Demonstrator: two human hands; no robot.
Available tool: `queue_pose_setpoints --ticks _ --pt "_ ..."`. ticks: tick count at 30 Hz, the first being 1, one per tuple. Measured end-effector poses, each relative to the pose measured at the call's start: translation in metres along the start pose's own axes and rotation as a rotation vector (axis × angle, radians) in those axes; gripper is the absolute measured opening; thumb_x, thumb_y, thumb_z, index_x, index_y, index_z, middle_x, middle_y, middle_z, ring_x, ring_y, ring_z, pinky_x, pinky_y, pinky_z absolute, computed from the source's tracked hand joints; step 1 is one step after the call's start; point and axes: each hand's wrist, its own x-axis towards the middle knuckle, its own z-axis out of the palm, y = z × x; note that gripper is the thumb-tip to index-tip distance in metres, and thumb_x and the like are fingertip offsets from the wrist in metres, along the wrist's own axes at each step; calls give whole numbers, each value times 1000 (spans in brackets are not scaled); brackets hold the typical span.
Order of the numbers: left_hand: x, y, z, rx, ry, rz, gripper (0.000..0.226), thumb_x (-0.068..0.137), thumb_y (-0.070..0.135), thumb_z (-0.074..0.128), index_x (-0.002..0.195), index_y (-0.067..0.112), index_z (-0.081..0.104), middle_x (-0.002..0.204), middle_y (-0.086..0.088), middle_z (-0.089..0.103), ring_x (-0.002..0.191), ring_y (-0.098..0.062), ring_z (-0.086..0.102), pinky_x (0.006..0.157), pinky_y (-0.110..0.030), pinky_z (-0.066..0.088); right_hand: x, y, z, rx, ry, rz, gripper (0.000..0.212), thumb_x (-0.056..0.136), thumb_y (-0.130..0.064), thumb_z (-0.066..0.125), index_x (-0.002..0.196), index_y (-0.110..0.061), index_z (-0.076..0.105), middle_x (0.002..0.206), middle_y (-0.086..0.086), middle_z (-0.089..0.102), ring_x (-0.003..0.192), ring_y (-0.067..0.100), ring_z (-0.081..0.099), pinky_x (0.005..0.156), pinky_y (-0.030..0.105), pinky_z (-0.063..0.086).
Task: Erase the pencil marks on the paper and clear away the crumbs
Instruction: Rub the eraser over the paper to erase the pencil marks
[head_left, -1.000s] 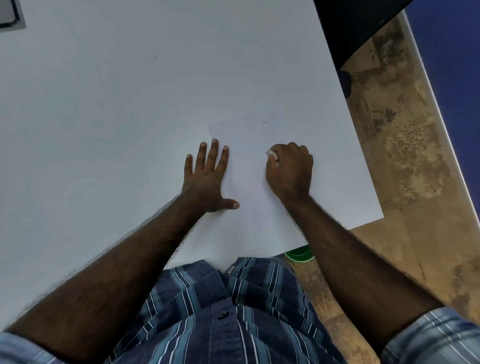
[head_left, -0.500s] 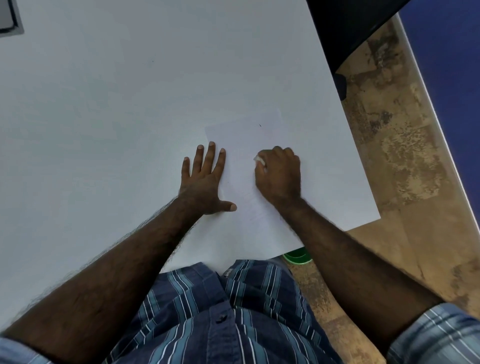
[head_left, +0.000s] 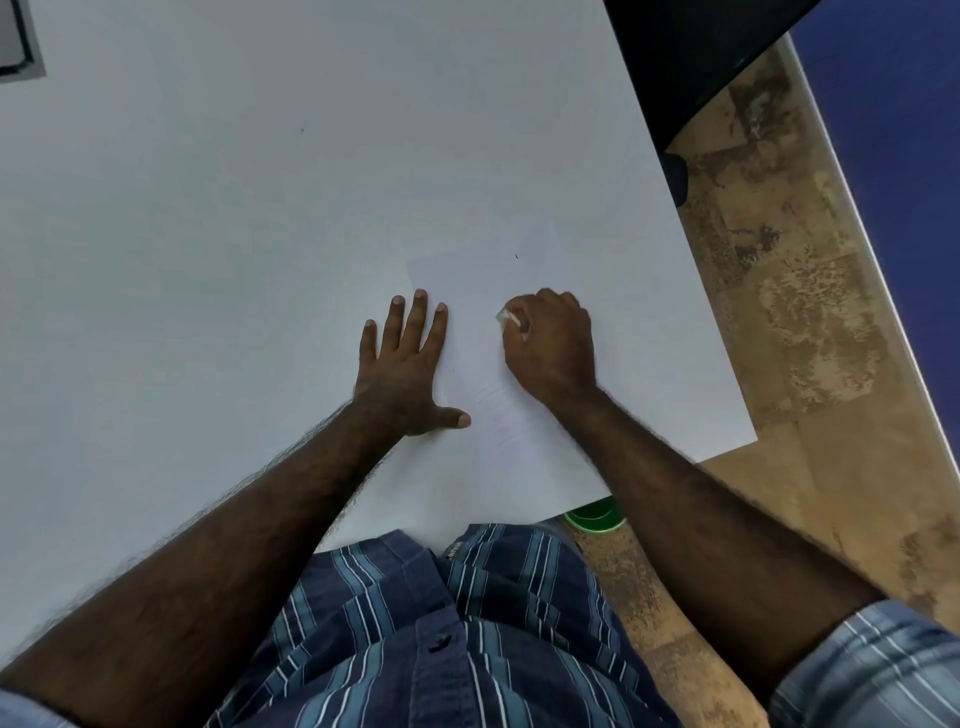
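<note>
A white sheet of paper (head_left: 478, 280) lies on the white table (head_left: 234, 208) near its right front corner. Faint pencil lines (head_left: 493, 402) show on it between my hands. My left hand (head_left: 408, 364) lies flat with fingers spread, pressing on the sheet's left edge. My right hand (head_left: 553, 345) is closed on a small white eraser (head_left: 509, 317), whose tip pokes out by the thumb and touches the paper. A tiny dark speck (head_left: 516, 256) sits on the paper beyond my right hand.
The table's right edge runs diagonally past my right hand, with brown mottled floor (head_left: 810, 322) beyond. A green round object (head_left: 595, 514) shows under the table's front edge. A dark block (head_left: 685, 57) stands at the far right corner, a grey frame (head_left: 15, 41) at the top left.
My right hand with the eraser slid left across the paper and then shifted back a little. My left hand stayed flat in place.
</note>
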Motion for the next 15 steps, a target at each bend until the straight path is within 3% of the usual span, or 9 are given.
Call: queue_pose_setpoints --ticks 9,15 --pt "-6 -2 3 -25 55 73 144 70 83 70 164 14 -14 167 -8 -34 153 -29 -33 126 -54 -12 -44 2 9 57 -55 -41 12 98 -25 67 103 -17 75 94 2 73 88 26 65 79 42 52" --pt "-8 1 8 -16 13 97 154 63 86 73 161 17 -24 164 -7 -39 152 -28 -35 126 -52 -14 -42 0 8 98 -73 -12 18 98 -29 68 106 -16 76 99 2 76 92 24 67 86 43 55"
